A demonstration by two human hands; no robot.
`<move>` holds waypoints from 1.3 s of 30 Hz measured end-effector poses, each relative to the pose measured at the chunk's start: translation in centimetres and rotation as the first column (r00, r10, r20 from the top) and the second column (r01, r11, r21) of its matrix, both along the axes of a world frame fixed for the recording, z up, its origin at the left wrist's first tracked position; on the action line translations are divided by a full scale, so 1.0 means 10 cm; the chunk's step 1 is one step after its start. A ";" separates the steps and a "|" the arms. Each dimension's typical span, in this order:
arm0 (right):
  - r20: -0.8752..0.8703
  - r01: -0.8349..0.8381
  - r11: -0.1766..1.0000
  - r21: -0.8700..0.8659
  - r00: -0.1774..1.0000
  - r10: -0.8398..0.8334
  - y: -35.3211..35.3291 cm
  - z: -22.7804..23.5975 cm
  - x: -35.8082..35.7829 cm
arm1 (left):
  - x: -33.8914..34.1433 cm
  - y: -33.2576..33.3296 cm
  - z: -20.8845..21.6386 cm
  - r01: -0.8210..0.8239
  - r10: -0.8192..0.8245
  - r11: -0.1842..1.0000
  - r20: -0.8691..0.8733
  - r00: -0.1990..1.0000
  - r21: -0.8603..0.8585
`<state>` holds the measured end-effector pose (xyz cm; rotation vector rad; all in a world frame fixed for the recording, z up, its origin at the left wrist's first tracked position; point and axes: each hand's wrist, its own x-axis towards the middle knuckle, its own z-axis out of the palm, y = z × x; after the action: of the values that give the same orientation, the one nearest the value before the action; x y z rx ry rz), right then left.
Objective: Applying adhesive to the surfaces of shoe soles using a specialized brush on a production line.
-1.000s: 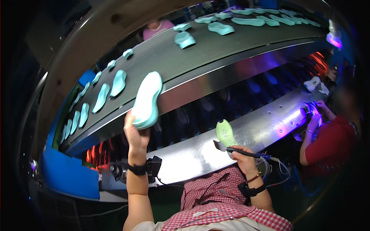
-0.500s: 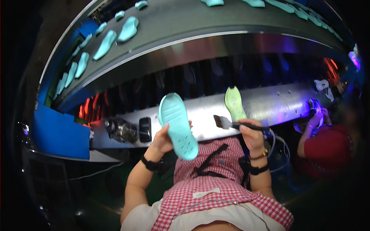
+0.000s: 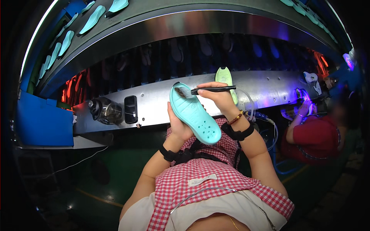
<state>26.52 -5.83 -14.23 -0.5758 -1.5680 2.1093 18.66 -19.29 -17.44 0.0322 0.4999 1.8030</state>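
My left hand is closed around the edge of a turquoise shoe sole, holding it tilted above my apron, its face with small holes toward me. In my right hand is a flat brush with a black handle and a pale ferrule. Its dark bristles press on the inside of the sole's far, rounded end. Behind the right hand, a light green sole lies on the metal bench, partly covered by the hand and the brush handle.
A clear jug with a dark lid and a black rectangular tray stand at the left on the bench. Beyond, a conveyor belt carries several turquoise soles. To the right sits a co-worker in red. Pale hoses hang near my right wrist.
My right hand has moved left and up, bringing the brush onto the sole. The left hand has shifted right with the sole, now tilted more. The whole view has moved too.
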 end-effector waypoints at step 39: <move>0.025 -0.211 0.900 0.381 0.976 0.218 -0.45 0.52 0.27 | -0.21 -0.07 0.19 -0.099 0.098 0.971 0.018 0.995 0.218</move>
<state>29.23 -10.33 -8.98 -0.2553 -2.0439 1.8676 16.55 -20.01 -15.57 0.1545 0.3000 1.9482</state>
